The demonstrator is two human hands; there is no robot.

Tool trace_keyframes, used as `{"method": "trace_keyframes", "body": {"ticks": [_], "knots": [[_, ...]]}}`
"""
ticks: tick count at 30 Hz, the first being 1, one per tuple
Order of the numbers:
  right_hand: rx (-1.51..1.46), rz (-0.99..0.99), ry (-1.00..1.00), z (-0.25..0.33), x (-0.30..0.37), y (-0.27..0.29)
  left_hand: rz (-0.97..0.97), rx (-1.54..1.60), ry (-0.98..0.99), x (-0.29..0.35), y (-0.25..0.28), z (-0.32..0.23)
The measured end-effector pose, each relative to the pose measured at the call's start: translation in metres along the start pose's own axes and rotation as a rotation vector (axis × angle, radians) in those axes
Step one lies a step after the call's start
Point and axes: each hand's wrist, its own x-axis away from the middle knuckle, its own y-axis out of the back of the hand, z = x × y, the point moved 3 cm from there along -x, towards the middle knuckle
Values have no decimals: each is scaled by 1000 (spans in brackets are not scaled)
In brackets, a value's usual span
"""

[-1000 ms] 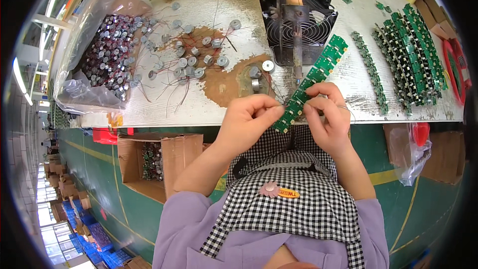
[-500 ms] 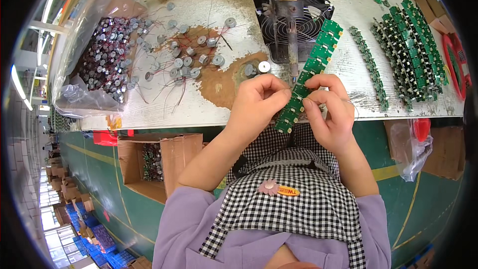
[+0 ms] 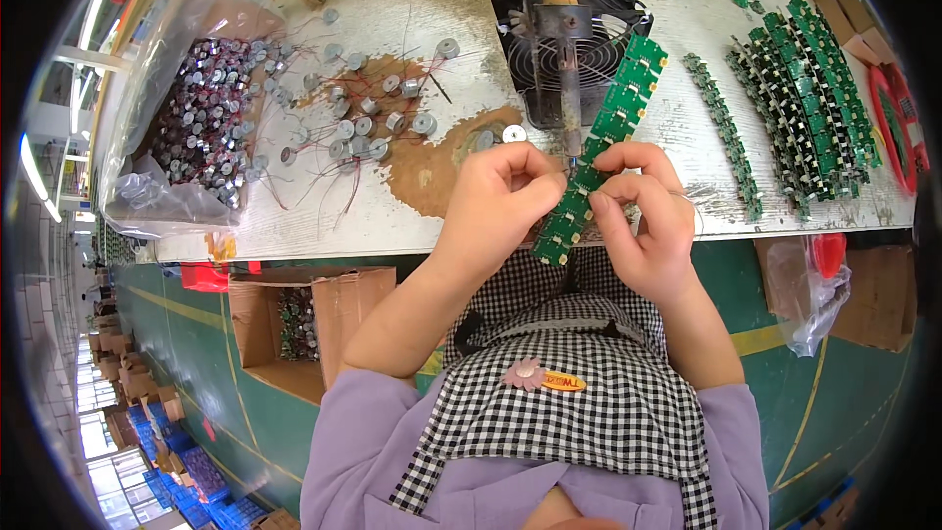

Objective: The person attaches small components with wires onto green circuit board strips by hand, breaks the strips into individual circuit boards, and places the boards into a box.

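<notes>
A long green circuit board strip (image 3: 620,113) slants across the front of the bench, its lower end past the edge. My right hand (image 3: 643,211) pinches the strip's right side between thumb and fingers. At its left side, my left hand (image 3: 505,198) is closed in a pinch, fingertips at the board; what they hold is hidden. A soldering iron (image 3: 570,88) with a wooden handle points down from a stand, its tip close to the strip between my hands. Just left of the iron lie a white-topped round motor (image 3: 514,133) and a grey one.
A black fan (image 3: 520,39) stands behind the iron. Small wired motors (image 3: 365,126) lie scattered to the left, beside a plastic-lined box (image 3: 128,152) full of them. Several populated board strips (image 3: 814,108) line the right side. An open carton (image 3: 358,309) stands below the bench edge.
The whole view has shifted slightly, so the bench sits a little further left. Both hands keep their grip near the iron's tip, and the strip has barely moved.
</notes>
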Motion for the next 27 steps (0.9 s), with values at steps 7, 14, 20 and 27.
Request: {"method": "trace_keyframes", "body": {"ticks": [7, 14, 20, 27], "knots": [[-68, -37, -17, 0, 7, 0, 59, -75, -1, 5, 3, 0], [-24, -49, -11, 0, 6, -2, 127, -93, -27, -1, 4, 2], [14, -63, 27, 4, -3, -3, 89, -82, -66, -3, 5, -7], [15, -66, 0, 1, 7, -5, 124, -152, -81, -1, 1, -1]]}}
